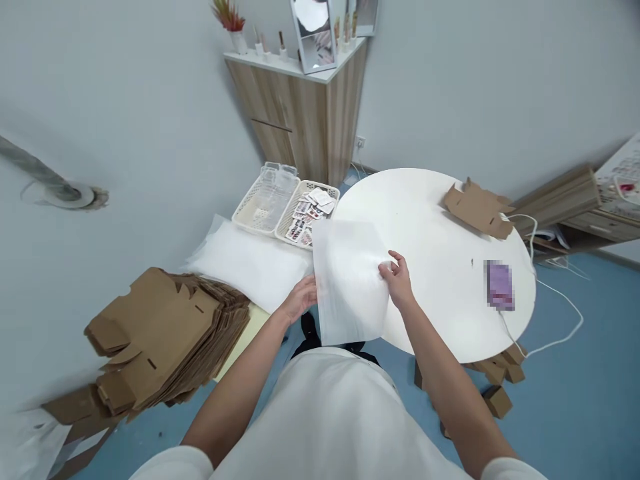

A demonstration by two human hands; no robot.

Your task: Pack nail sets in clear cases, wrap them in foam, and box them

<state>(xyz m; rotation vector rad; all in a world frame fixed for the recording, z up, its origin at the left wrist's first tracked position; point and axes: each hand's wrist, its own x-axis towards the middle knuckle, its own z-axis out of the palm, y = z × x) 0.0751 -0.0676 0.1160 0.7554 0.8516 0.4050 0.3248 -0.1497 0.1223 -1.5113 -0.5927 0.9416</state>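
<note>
I hold a thin white foam sheet (350,280) at the near left edge of the round white table (430,267). My left hand (301,298) grips the sheet's left edge, fingers partly behind it. My right hand (397,279) pinches its right edge with the thumb on top. The sheet hangs partly over the table edge toward my lap.
A stack of flat brown cardboard blanks (165,340) lies at the left, with a pile of white foam sheets (250,263) beyond it. Two white baskets (285,203) hold clear bags and small cards. A folded cardboard piece (477,208) and a purple item (500,285) lie on the table.
</note>
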